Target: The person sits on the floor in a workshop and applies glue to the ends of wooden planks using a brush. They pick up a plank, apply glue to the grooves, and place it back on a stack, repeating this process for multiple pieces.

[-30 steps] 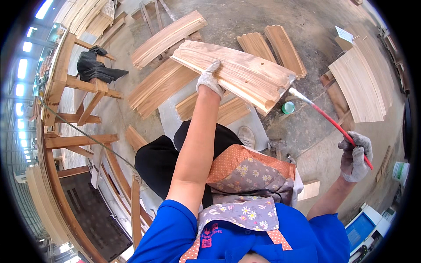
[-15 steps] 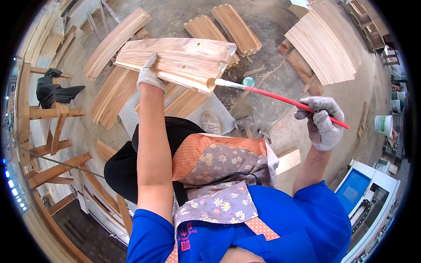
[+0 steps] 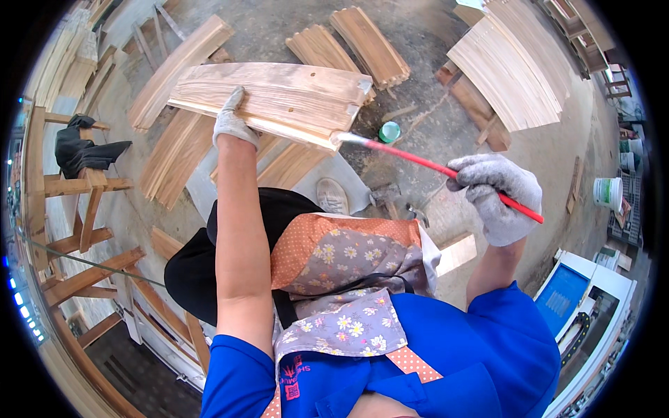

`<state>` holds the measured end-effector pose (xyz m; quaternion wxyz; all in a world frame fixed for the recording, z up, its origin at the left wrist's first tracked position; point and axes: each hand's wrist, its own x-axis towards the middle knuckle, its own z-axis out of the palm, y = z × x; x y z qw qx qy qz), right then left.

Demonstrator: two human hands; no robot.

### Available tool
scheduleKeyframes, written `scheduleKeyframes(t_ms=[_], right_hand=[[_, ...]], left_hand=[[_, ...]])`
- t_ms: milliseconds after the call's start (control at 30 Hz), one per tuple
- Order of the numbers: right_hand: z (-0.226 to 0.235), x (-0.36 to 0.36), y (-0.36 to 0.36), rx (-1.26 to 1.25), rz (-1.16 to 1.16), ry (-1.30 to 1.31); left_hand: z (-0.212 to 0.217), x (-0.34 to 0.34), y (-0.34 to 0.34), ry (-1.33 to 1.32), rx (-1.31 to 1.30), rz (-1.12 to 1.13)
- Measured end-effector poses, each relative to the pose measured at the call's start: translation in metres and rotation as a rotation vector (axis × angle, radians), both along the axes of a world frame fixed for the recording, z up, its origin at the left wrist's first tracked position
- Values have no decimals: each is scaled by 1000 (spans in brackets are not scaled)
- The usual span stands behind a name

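Note:
My left hand (image 3: 235,124), in a pale work glove, grips the near edge of a long wooden panel (image 3: 272,94). The panel has a few knots and a grooved edge, and it is held up over stacks on the floor. In my gloved right hand (image 3: 500,195) is a paintbrush with a long red handle (image 3: 425,162), its fingers wrapped round the rear part. The whitish brush tip touches the panel's near right corner. Beyond the handle, a small green-rimmed cup (image 3: 389,131) stands on the floor.
Wood stacks lie under the panel, at the far middle (image 3: 369,45) and far right (image 3: 509,70). A hammer (image 3: 418,214) lies near my shoe (image 3: 333,196). Wooden frames (image 3: 90,202) stand at left, a white bucket (image 3: 608,194) and blue-and-white machine (image 3: 568,292) at right.
My right hand and the brush have shifted left and slightly down, with the tip still at the panel's corner. The panel has moved slightly left in my left hand.

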<state>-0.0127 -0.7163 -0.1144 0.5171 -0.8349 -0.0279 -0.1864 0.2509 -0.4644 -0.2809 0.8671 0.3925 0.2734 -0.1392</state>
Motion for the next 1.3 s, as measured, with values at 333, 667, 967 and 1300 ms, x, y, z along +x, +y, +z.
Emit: scheduleKeyframes(t_ms=[333,667,967,1300], right_hand=[[-7,-4,-3,111,-32,50],[-36,-14,-68,727,-286,-124],[-75,52,-2,431,14,43],[-86,60,12,811,313,151]], left_hand=[[0,-6,-10,-26,-82,80],[9,-9,-1,-2,-144,24],[35,-27,-7,-91,-255,-263],[39,-39,-22,-150,-400,-505]])
